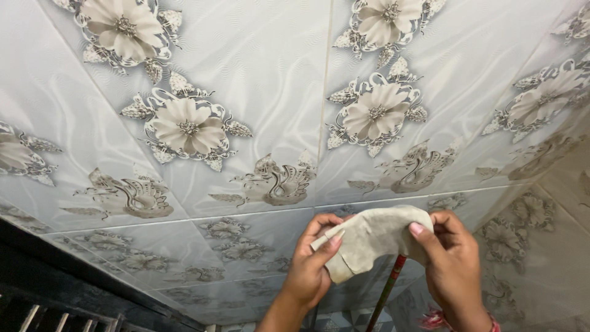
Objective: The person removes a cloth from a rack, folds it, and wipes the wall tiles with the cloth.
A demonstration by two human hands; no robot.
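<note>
In the head view, both hands were raised in front of glossy white wall tiles [264,74] printed with grey-beige flowers and swan figures. The left hand [310,264] pinched the near edge of a beige cloth [369,237] between thumb and fingers, and the right hand [452,264] gripped the cloth's far end, thumb pressed on top. The cloth was draped over the top of a thin red stick [386,292] (its tip was covered, so how the cloth sat on it could not be told). The stick ran down between the two wrists and left the frame at the bottom edge. A red-pink bangle [439,321] showed at the right wrist, partly cut off. At lower left a dark ledge [74,276] crossed the corner, with pale bars [37,316] below it that were too cropped to identify. To the right the tiles met a second wall [553,246] in shadow, its pattern dim.
</note>
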